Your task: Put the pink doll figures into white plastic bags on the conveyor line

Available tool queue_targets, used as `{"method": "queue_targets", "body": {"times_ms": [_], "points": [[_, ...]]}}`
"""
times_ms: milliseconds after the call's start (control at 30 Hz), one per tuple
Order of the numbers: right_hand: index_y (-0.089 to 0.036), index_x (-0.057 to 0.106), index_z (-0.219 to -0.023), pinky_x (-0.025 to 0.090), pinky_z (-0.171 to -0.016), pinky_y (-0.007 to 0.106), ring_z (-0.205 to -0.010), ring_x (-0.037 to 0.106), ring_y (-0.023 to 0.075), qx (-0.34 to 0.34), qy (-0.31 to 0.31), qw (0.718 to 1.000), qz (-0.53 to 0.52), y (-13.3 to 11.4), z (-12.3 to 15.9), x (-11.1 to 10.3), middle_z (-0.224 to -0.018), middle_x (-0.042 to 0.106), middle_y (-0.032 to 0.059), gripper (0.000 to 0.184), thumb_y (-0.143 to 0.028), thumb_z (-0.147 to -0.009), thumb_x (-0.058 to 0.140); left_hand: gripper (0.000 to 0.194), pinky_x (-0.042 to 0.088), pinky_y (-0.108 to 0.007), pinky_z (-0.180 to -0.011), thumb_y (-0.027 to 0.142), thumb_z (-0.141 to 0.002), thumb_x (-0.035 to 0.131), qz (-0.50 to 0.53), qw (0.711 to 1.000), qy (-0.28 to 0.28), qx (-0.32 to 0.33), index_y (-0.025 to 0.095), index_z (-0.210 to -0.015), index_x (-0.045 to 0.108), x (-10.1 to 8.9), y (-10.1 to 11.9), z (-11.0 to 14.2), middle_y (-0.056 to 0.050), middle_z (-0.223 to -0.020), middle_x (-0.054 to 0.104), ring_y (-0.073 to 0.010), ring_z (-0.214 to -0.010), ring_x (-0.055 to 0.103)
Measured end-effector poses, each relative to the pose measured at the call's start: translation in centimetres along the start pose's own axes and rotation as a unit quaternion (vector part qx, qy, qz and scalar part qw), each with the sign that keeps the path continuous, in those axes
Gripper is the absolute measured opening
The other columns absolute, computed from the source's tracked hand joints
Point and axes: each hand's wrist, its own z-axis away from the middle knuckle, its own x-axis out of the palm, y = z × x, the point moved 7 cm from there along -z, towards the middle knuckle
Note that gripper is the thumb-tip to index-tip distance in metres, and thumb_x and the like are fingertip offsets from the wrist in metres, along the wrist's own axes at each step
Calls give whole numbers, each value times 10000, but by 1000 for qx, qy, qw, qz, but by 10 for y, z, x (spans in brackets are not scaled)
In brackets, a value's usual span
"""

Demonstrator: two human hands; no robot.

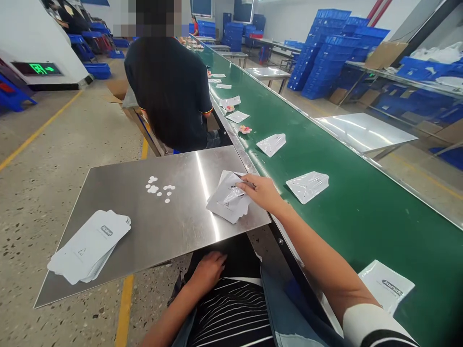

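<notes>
1 left hand (209, 271), resting on the lap (237, 250); palm hidden, grip cannot be told. 1 pouch stack (88, 246), left on metal table (144, 246). 1 right hand (261, 193), pinching 1 white pouch (231, 195) atop a pile by the green belt (361, 231).

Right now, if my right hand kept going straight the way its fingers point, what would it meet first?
Your right hand would meet the pile of white packets first, apparently touching it already. Depth is hard to judge beyond that.
</notes>
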Motion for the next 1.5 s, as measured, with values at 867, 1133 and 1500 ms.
{"method": "queue_targets", "body": {"times_ms": [867, 1133, 1500], "points": [[-188, 628, -879, 333, -570, 198, -615, 483, 98, 69, 34, 993, -86, 41, 10, -2, -716, 600, -33, 227, -374, -856, 499, 272, 382, -461, -957, 169, -864, 488, -93, 993, -10, -73, 133, -1124, 561, 51, -29, -70, -103, -1174, 581, -236, -1107, 522], [-220, 590, -1079, 432, -687, 267, -767, 586, 172, 81, -21, 996, 38, 58, -16, 29, -836, 647, 9, 275, -325, -826, 558, 215, 390, -446, -930, 130, -787, 494, -37, 998, 36, -28, 159, -895, 678, 11, -4, -31, -97, -1037, 651, -283, -1047, 549], [-176, 536, -1165, 372, -986, 314, -1128, 487, 169, -294, -114, 945, -84, -83, 66, 23, -1131, 613, 39, 383, -380, -842, 565, 269, 497, -306, -773, 404, -778, 606, 746, 652, 104, -82, 172, -880, 694, -88, 39, 2, -53, -857, 691, -171, -807, 620]]}}
